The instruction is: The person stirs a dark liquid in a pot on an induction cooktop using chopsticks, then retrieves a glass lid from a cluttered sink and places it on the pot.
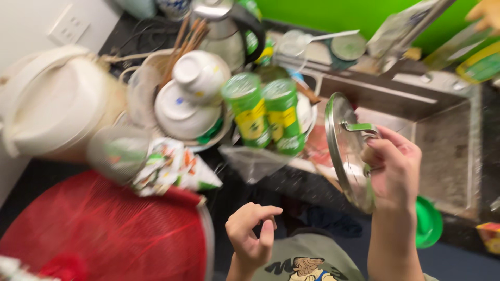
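The right hand (390, 166) closes its grip on the handle of a stiff, slippery glass lid (344, 151) beside the sink (448, 140); the left hand (252, 234) hangs half-curled, empty.

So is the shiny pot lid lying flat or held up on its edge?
On its edge: the right hand grips the round metal lid by its handle, rim upright, above the counter.
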